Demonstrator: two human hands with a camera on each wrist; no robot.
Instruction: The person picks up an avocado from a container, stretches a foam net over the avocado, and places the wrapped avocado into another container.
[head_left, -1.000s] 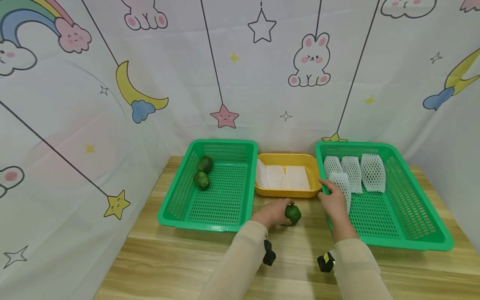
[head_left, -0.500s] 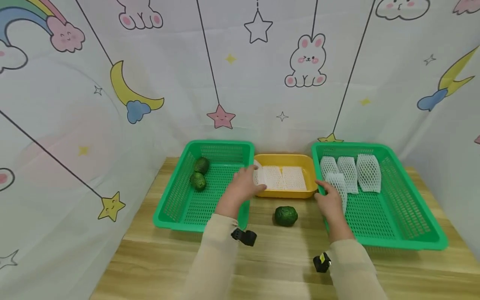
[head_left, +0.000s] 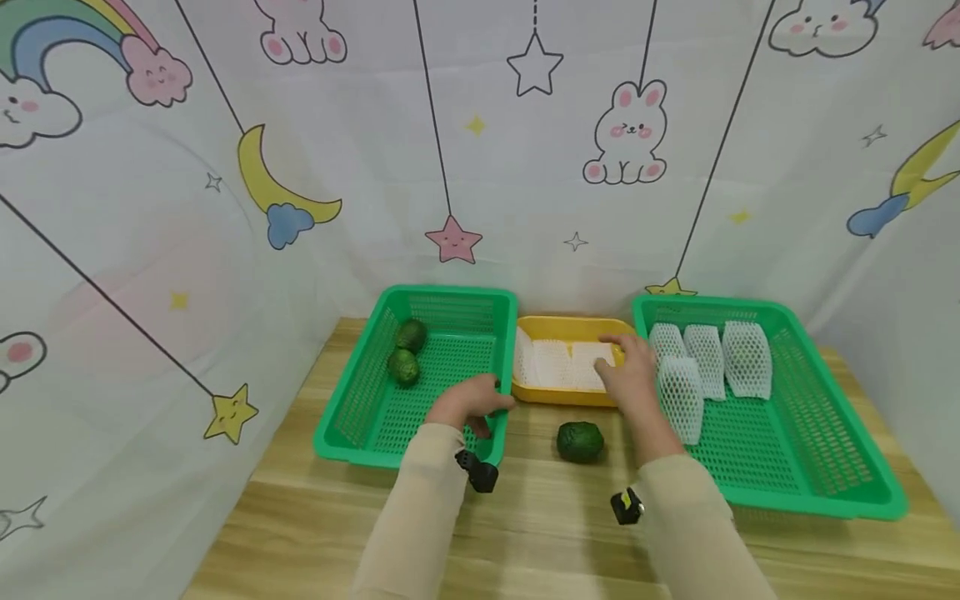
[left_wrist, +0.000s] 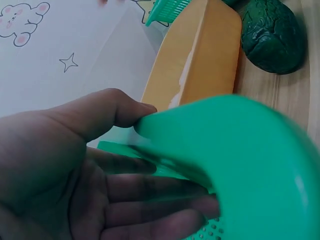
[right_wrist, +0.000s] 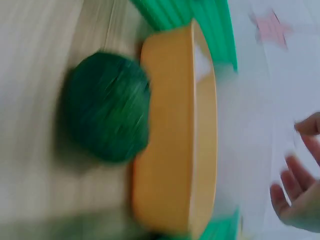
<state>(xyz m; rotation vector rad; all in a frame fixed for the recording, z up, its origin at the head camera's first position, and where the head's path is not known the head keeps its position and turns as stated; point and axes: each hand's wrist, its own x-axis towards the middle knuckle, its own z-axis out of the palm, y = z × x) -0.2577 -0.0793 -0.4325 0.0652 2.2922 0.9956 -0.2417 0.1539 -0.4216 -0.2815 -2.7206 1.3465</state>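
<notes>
My left hand (head_left: 471,402) is at the right rim of the left green basket (head_left: 352,454); in the left wrist view its thumb touches the rim and its fingers reach along the inner side, holding it loosely. My right hand (head_left: 632,371) is raised with spread, bent fingers over the right end of the yellow tray (head_left: 570,398), holding nothing. White foam net sleeves (head_left: 551,362) lie in that tray. On the table between my hands sits a dark green, wrinkled avocado (head_left: 580,442), untouched. Two similar avocados (head_left: 405,367) lie in the left basket.
At the right stands another green basket (head_left: 817,500) with several net-wrapped pieces (head_left: 681,400) in it. A white curtain (head_left: 375,125) with cartoon prints hangs behind the wooden table (head_left: 540,542).
My left hand let go of the avocado, moved left past the tray's left end, then came down to the left basket's rim. My right hand left the right basket's rim and moved over the tray.
</notes>
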